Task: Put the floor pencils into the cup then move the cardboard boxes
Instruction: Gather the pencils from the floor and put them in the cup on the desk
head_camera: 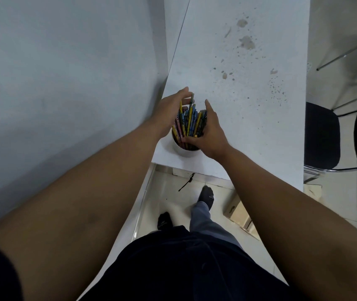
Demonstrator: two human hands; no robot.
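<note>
A white cup stands near the front edge of a white table. It is packed with a bundle of coloured pencils, yellow, blue and pink, their tips leaning away from me. My left hand cups the bundle from the left, fingers curved over the tips. My right hand presses against the bundle's right side, thumb at its base. Both hands are closed around the pencils. A cardboard box lies on the floor under the table's near end, partly hidden by my right forearm.
A pale wall runs close along the left. Black chairs with chrome legs stand right of the table. Stains speckle the tabletop. A dark strap-like item lies on the tiled floor by my socked feet.
</note>
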